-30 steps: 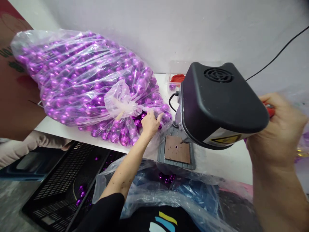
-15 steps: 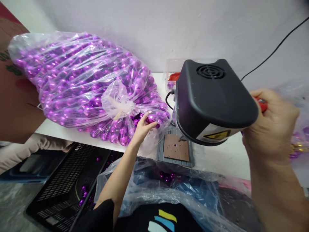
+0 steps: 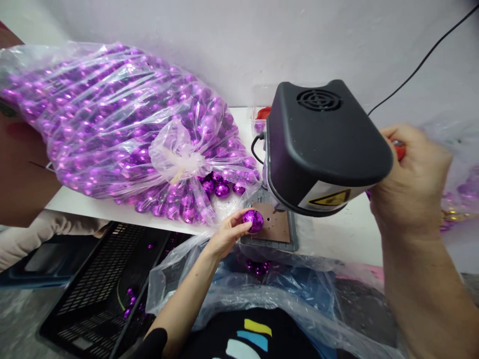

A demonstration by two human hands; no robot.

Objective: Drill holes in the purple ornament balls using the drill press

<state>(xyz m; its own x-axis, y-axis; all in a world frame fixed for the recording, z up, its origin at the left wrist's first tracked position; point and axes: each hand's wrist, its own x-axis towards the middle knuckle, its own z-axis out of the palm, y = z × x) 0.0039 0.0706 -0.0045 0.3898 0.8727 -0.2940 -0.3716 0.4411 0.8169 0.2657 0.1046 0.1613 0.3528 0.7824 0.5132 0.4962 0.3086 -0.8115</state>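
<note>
Between thumb and fingers my left hand (image 3: 229, 232) pinches a shiny purple disco-ball bauble (image 3: 253, 221). The bauble is over the left part of a brown board (image 3: 279, 230) with a dark hole, which lies on the grey base plate (image 3: 294, 239) of a bench drill press (image 3: 325, 144). The press has a black housing with a yellow warning label. At its right side my right hand (image 3: 415, 169) is closed around a red-ended handle (image 3: 399, 149); the housing hides part of the grip. Several loose purple baubles (image 3: 222, 190) lie at the mouth of the big plastic bag.
A large clear bag (image 3: 123, 134) full of purple baubles covers the table's left. Behind the press stands a clear box (image 3: 258, 122) with something red. Below are a black crate (image 3: 86, 279) and plastic sheeting (image 3: 299, 294) holding baubles. Someone's trouser leg (image 3: 56, 224) shows at left.
My left hand has moved right and toward me from the bag's opening, bringing a bauble over the base plate. My right hand stays on the handle. The whole view has shifted slightly.
</note>
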